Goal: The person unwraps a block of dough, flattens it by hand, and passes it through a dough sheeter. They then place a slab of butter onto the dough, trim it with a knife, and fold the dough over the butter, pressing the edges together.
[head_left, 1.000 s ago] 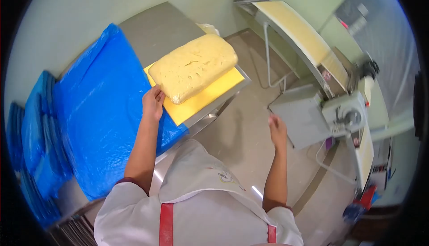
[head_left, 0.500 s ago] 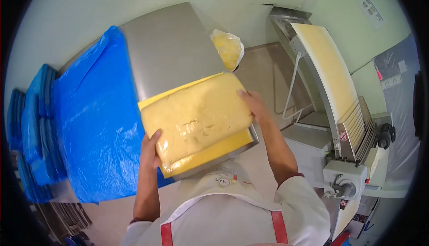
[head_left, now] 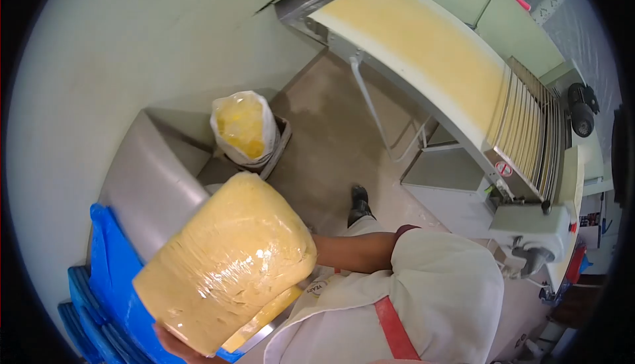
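A thick block of pale yellow dough (head_left: pixel 231 265), wrapped in clear film, is raised and tilted in front of me. My left hand (head_left: pixel 178 345) grips its lower left corner, partly cut off by the frame's bottom. From the right my forearm (head_left: pixel 354 251) reaches behind the block; the right hand itself is hidden there, on the block's far side. Below the dough, a strip of a brighter yellow sheet (head_left: pixel 268 314) shows on the metal table (head_left: pixel 155 182). Blue plastic (head_left: pixel 126 265) covers the table's left part.
A clear bag (head_left: pixel 241 126) with yellow pieces stands in a bin beyond the table. On the right is a dough sheeter (head_left: pixel 423 40) with a floured belt and a wire guard. Blue wrapped packs (head_left: pixel 99 318) are stacked at lower left. My boot (head_left: pixel 359 202) is on the floor.
The dough block has come up off the yellow sheet and tilted. My view has swung right, bringing the sheeter closer to the middle. My right hand has gone out of sight behind the block.
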